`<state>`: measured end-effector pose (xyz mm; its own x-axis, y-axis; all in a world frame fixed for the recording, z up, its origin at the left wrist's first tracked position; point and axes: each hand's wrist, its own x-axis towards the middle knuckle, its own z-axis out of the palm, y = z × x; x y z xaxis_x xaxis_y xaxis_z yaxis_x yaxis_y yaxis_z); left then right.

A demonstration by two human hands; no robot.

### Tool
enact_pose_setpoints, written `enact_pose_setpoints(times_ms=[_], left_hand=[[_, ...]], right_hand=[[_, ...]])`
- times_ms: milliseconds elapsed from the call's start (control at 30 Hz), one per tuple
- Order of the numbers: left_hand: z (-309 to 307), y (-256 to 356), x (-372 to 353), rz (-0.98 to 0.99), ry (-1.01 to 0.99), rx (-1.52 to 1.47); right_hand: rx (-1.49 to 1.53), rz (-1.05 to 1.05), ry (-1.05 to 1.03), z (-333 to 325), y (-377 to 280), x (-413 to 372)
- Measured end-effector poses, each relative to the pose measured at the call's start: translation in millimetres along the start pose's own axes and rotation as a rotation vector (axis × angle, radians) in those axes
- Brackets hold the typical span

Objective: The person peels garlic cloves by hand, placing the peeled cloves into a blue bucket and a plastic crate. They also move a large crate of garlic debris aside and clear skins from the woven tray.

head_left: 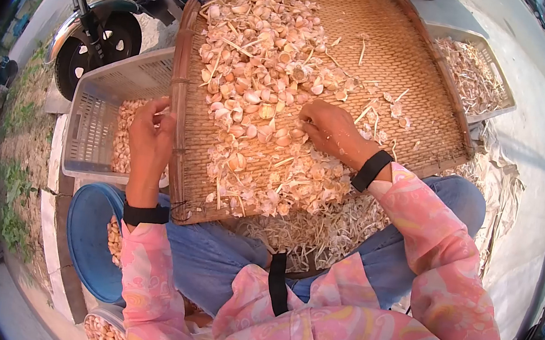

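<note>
Pale pink-white garlic cloves (251, 71), loose and mixed with dry stems, are heaped on the left half of a broad tan woven tray with a wooden rim (406, 43). The heap's long axis is laid roughly along the tray's left rim, from its far-left corner toward its near edge. Nearer that edge, flaky cream-coloured skins (312, 185) are spread, with a few cloves caught among them; the right half of the weave is mostly bare.

The heap is bordered on its near right side by the right hand (334, 131), which is set over the tray's middle, fingers bent downward where the cloves and skins meet. From it, most of the cloves lie leftward and toward the tray's far rim. The fingertips are hidden, so whether a clove is pinched cannot be told. The left hand (151, 137) is placed just outside the tray's left rim, its fingers curled; whether anything is held in them, or the rim is touched, cannot be told. From it, the heap is reached only across that rim, so the right hand is the nearer.

Left of the tray, more cloves are held in a grey slatted plastic crate (86, 145) and, nearer the body, in a round blue plastic bucket (89, 242). Below the tray's near edge, straw-coloured stem and husk scraps (325, 242) are piled; beyond its right rim, a pale plastic crate of similar pinkish pieces (507, 94) is seen.
</note>
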<state>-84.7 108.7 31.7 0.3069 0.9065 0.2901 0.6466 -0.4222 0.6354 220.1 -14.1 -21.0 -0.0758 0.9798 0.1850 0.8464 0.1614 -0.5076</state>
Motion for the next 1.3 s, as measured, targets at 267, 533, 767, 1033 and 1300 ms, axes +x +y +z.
enact_pose_setpoints(times_ms=[267,533,767,1033,1300], left_hand=[[120,94,-18,-0.540,-0.715,-0.982],[122,99,-38,-0.545,-0.593,-1.132],[112,91,-54,-0.723,-0.684,-1.586],[75,88,-66,-0.718,-0.626,-1.708],[59,85,-76,-0.673,-0.505,-1.701]], right_hand=[[0.256,-0.044,0.220,-11,-26,-3],[0.650,0.179,0.237,-9,-29,-2],[1.118,0.298,0.126,-12,-22,-2],[0.027,-0.144,0.048,-6,-12,-23],[0.162,0.184,0.160,-25,-34,-9]])
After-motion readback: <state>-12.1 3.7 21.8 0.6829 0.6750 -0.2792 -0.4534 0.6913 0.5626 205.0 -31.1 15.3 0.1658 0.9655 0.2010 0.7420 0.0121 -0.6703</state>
